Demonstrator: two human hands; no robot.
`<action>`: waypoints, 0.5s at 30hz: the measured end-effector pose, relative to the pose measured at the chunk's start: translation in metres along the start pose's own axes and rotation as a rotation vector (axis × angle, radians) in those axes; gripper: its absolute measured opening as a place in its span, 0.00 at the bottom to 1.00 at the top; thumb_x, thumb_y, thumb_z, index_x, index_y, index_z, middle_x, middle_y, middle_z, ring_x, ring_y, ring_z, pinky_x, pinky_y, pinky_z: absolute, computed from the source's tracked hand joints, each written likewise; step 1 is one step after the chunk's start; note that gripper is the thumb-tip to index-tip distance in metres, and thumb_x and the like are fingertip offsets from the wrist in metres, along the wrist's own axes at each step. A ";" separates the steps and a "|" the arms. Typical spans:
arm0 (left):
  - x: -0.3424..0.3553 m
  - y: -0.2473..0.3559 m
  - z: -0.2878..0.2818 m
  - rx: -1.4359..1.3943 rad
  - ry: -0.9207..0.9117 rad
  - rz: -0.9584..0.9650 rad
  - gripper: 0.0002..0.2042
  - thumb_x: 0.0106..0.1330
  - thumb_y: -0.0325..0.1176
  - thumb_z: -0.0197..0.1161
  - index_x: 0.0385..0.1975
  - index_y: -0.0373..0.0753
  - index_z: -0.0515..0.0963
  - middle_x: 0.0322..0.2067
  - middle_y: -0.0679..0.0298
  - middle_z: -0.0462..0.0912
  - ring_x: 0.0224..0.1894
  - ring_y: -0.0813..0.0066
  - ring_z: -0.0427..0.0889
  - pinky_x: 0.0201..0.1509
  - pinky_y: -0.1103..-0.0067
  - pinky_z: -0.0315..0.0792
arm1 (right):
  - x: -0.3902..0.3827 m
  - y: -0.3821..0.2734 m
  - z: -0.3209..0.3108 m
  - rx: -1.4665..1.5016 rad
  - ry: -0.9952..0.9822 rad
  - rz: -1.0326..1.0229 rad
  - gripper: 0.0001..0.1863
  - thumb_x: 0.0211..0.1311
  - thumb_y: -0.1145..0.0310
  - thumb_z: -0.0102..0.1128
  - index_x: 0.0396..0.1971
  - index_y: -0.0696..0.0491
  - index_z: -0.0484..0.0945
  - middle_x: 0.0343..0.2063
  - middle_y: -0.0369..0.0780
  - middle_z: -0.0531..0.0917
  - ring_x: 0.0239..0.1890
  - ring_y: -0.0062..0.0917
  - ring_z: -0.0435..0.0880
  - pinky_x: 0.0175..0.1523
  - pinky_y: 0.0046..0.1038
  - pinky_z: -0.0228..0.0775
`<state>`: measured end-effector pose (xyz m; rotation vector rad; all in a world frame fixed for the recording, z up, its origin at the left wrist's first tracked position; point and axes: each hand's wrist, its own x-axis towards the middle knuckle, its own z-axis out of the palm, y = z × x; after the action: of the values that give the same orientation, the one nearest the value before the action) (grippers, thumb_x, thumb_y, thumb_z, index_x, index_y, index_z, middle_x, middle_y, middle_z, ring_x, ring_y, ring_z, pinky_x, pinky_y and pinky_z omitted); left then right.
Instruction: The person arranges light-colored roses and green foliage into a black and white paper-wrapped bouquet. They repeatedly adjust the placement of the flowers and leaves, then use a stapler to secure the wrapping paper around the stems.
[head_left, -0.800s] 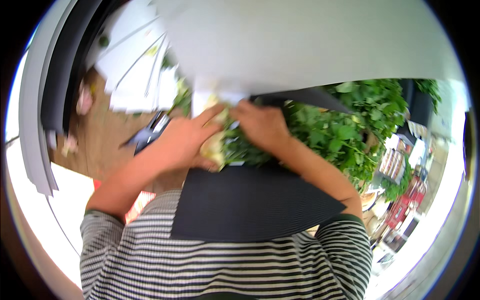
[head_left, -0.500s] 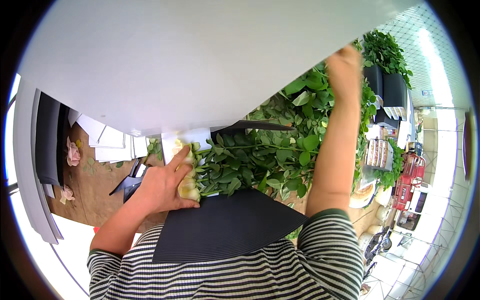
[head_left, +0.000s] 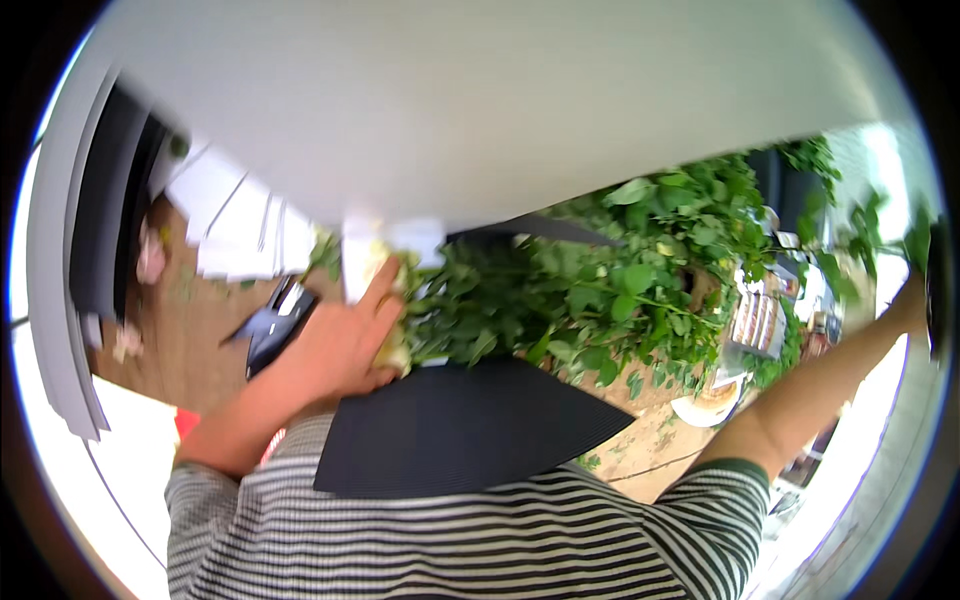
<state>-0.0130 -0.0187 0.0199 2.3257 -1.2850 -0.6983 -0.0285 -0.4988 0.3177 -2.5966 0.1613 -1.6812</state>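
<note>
My left hand [head_left: 350, 340] lies over a row of pale cream-yellow rose heads [head_left: 398, 350], with the thumb and fingers around them. Their leafy green stems [head_left: 490, 300] run to the right. Between the roses and my striped shirt is a black ribbed sheet [head_left: 470, 430], partly under the bunch. At the far right edge, my outstretched right hand [head_left: 912, 292] is blurred, its fingers mostly hidden. Green leaves of a stem [head_left: 868, 235] hang in the air beside it, and the hand appears closed on that stem.
A large pale surface [head_left: 450, 110] blocks the upper view. On the wooden table [head_left: 190, 345] are white papers [head_left: 255, 235], dark-handled scissors [head_left: 280, 325] and a pink rose [head_left: 152, 255]. More foliage [head_left: 690, 220] is heaped right of centre, near a round pale container [head_left: 708, 405].
My right hand has swung from above the foliage outward to the far right edge, with leaves now beside it. My left hand stays on the roses. The pale surface covers more at upper right.
</note>
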 end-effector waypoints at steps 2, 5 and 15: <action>-0.006 0.000 0.001 -0.044 -0.022 -0.028 0.33 0.42 0.41 0.74 0.46 0.33 0.66 0.64 0.41 0.53 0.28 0.53 0.82 0.31 0.65 0.77 | -0.040 -0.052 -0.019 0.174 -0.330 -0.068 0.17 0.60 0.62 0.54 0.44 0.55 0.77 0.45 0.46 0.80 0.45 0.37 0.80 0.49 0.31 0.71; 0.002 -0.003 -0.004 -0.047 -0.061 0.008 0.31 0.42 0.37 0.73 0.44 0.32 0.67 0.63 0.42 0.53 0.29 0.53 0.82 0.32 0.65 0.77 | -0.123 -0.136 -0.023 0.301 -0.933 -0.258 0.11 0.57 0.70 0.56 0.39 0.56 0.78 0.42 0.46 0.80 0.42 0.37 0.80 0.46 0.30 0.72; -0.008 -0.001 0.006 -0.009 -0.026 -0.009 0.27 0.47 0.42 0.70 0.45 0.34 0.71 0.58 0.47 0.61 0.28 0.59 0.82 0.30 0.68 0.77 | -0.321 -0.215 0.132 0.423 -0.787 -0.539 0.27 0.48 0.79 0.55 0.49 0.38 0.78 0.29 0.34 0.78 0.23 0.29 0.80 0.30 0.29 0.75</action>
<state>-0.0196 -0.0121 0.0169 2.3245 -1.2806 -0.7378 -0.0248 -0.2518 -0.0074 -2.8298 -0.8685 -0.5162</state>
